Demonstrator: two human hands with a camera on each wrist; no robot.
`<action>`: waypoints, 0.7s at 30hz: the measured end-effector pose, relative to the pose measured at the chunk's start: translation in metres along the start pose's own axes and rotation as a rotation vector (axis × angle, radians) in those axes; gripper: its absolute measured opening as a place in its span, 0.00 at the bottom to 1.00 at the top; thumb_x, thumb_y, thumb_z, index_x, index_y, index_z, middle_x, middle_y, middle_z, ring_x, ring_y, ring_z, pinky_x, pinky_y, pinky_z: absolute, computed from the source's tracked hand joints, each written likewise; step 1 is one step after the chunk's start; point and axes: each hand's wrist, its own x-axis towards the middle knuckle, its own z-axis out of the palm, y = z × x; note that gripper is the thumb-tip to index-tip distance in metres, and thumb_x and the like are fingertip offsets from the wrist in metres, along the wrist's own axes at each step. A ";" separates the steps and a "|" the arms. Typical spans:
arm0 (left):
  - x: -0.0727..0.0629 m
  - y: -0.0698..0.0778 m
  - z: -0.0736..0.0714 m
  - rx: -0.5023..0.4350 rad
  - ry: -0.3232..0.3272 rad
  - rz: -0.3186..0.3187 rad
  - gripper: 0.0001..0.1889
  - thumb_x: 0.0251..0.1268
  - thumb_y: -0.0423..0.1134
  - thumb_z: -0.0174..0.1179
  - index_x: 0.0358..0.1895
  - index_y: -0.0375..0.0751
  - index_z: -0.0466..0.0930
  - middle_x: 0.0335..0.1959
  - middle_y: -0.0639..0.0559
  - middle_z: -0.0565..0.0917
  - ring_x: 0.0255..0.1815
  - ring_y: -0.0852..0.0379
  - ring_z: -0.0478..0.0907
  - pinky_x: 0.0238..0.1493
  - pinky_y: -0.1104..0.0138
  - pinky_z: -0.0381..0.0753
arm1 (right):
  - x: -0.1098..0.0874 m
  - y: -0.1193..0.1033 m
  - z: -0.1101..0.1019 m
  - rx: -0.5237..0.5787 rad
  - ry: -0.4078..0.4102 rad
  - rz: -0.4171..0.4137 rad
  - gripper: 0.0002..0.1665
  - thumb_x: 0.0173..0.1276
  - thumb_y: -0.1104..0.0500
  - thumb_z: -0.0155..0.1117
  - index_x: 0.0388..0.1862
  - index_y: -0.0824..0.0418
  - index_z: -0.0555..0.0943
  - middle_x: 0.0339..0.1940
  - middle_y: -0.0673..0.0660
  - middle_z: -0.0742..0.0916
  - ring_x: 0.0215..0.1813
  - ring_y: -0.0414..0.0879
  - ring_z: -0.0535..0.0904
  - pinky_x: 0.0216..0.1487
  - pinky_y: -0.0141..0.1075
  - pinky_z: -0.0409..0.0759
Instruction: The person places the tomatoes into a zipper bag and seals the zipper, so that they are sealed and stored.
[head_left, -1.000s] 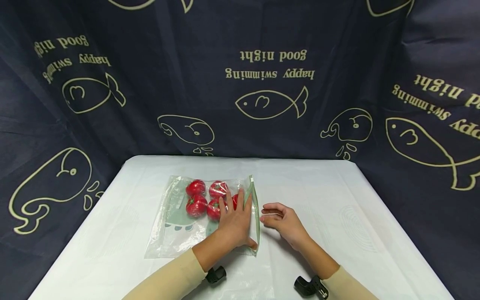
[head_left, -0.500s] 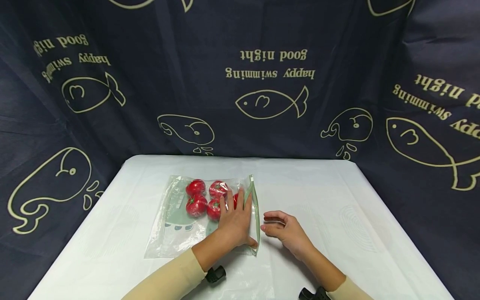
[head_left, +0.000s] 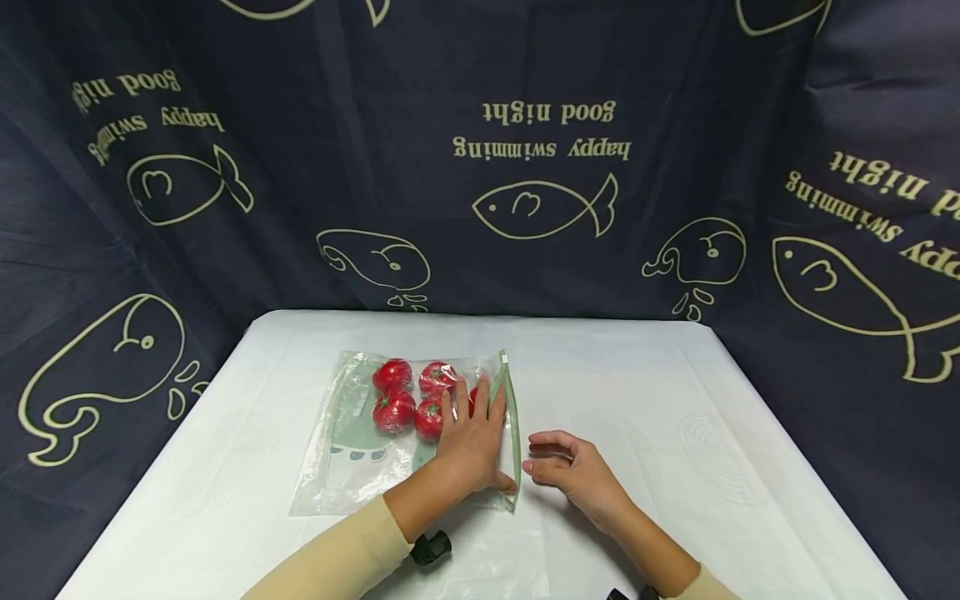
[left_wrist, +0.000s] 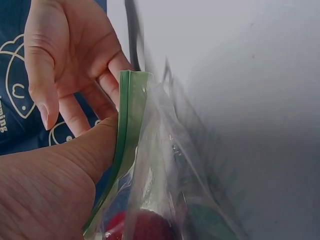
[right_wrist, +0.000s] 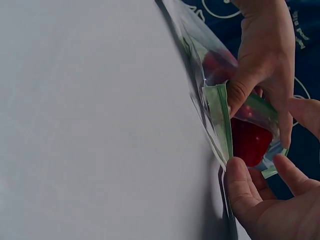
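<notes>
A clear zip-lock bag (head_left: 318, 487) with a green printed pattern lies on its side, its green zip edge (head_left: 516, 442) to the right. Several red tomatoes (head_left: 393, 411) are inside it. My left hand (head_left: 468, 450) rests over the mouth end with fingers spread, partly hiding one tomato. Its thumb presses against the near end of the zip edge; in the right wrist view the mouth gapes around a tomato (right_wrist: 251, 142). Just right of the mouth is my right hand (head_left: 581, 479), fingers loosely bent, holding nothing; a narrow gap separates it from the zip edge.
The bag lies on a white-covered table (head_left: 675, 400). Behind and at both sides hangs a dark blue curtain (head_left: 540, 275) with fish and whale drawings. A black wrist camera (head_left: 431, 548) is strapped at the left wrist.
My right hand has shifted a little toward the near edge of the table, alongside the bag's mouth. The left hand, bag and tomatoes stay in place.
</notes>
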 end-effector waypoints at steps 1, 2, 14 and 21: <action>0.000 0.000 0.000 -0.001 -0.002 0.000 0.77 0.28 0.70 0.82 0.84 0.45 0.46 0.85 0.37 0.46 0.84 0.28 0.37 0.80 0.35 0.42 | 0.000 0.000 0.000 0.000 -0.003 0.000 0.38 0.66 0.56 0.75 0.68 0.72 0.72 0.66 0.72 0.79 0.55 0.48 0.86 0.53 0.38 0.87; 0.000 0.000 0.000 -0.004 -0.003 0.000 0.77 0.28 0.70 0.83 0.84 0.45 0.46 0.85 0.37 0.46 0.84 0.28 0.37 0.80 0.35 0.42 | -0.001 0.000 0.000 0.000 -0.005 0.001 0.38 0.66 0.56 0.75 0.69 0.72 0.72 0.66 0.72 0.79 0.55 0.47 0.86 0.52 0.37 0.86; 0.000 0.001 0.000 0.007 0.000 0.000 0.77 0.27 0.70 0.82 0.84 0.45 0.46 0.85 0.38 0.47 0.84 0.28 0.38 0.80 0.35 0.43 | 0.016 -0.003 -0.009 -0.081 0.009 -0.081 0.33 0.68 0.58 0.73 0.67 0.72 0.76 0.66 0.72 0.80 0.55 0.48 0.87 0.52 0.37 0.87; 0.000 0.001 0.004 0.020 0.015 -0.002 0.79 0.25 0.71 0.83 0.84 0.44 0.46 0.85 0.38 0.46 0.84 0.27 0.38 0.80 0.34 0.44 | 0.048 -0.003 -0.010 -0.195 0.037 -0.158 0.29 0.67 0.61 0.73 0.64 0.70 0.79 0.62 0.70 0.84 0.56 0.56 0.88 0.50 0.28 0.83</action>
